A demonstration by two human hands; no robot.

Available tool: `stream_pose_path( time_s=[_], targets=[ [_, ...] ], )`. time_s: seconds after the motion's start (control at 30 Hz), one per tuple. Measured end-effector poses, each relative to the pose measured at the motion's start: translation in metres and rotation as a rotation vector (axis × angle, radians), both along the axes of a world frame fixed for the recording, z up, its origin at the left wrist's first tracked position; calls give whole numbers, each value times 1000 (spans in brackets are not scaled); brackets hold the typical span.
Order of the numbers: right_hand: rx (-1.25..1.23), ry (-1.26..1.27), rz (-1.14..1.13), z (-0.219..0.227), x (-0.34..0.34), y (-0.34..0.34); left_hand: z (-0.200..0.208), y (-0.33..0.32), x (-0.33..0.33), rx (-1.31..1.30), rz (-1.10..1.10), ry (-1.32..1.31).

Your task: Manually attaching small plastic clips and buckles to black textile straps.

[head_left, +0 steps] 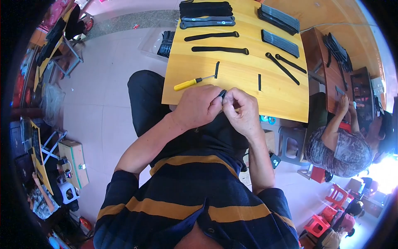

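Close to the near edge of the yellow wooden table (282, 103), my left hand (198, 106) and my right hand (242, 110) meet, both closed. Between their fingertips they pinch a small black strap piece (222, 94), mostly hidden by the fingers. Just beyond my left hand lies a screwdriver (186, 84) with a yellow handle, its tip touching or nearly touching a short black strip (217, 69). A second short black strip (260, 82) lies farther right. Two long black straps (219, 50) with rounded slotted ends stretch across the table beyond.
Stacks of black straps (206, 9) sit at the far left of the table, grey-black bundles (280, 42) at the far right, beside two crossed straps (286, 70). A clear bin (151, 45) stands left of the table. A co-worker (340, 145) sits at a brown table on the right.
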State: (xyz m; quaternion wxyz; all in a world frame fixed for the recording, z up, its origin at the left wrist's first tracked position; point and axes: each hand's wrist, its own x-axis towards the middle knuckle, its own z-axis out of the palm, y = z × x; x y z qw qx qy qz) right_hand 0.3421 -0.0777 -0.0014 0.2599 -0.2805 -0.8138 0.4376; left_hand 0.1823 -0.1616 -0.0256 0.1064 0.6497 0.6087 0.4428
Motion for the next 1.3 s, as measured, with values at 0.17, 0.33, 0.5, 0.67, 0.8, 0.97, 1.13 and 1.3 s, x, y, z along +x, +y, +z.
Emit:
stream_pose_path(
  time_s=[0.17, 0.33, 0.5, 0.67, 0.8, 0.97, 1.13, 1.3],
  targets=[
    [-239, 13, -4, -13, 4, 3, 4, -1, 4, -8, -10, -29],
    [-279, -13, -34, -6, -4, -2, 2, -3, 2, -50, 42, 4],
    [-14, 11, 80, -5, -2, 3, 7, -5, 0, -14, 33, -31],
    [5, 5, 42, -12, 2, -1, 15, -6, -2, -165, -20, -251],
    [26, 38, 16, -13, 5, -2, 19, -6, -4, -241, -89, -339],
    [-42, 117, 65, -6, 4, 2, 28, -8, -17, -206, -252, -213],
    [-351, 166, 168, -5, 14, 2, 32, -3, -19, -199, -313, -259],
    [-236, 283, 98, -8, 6, -5, 20, -9, -5, -230, -184, -575]
  ],
)
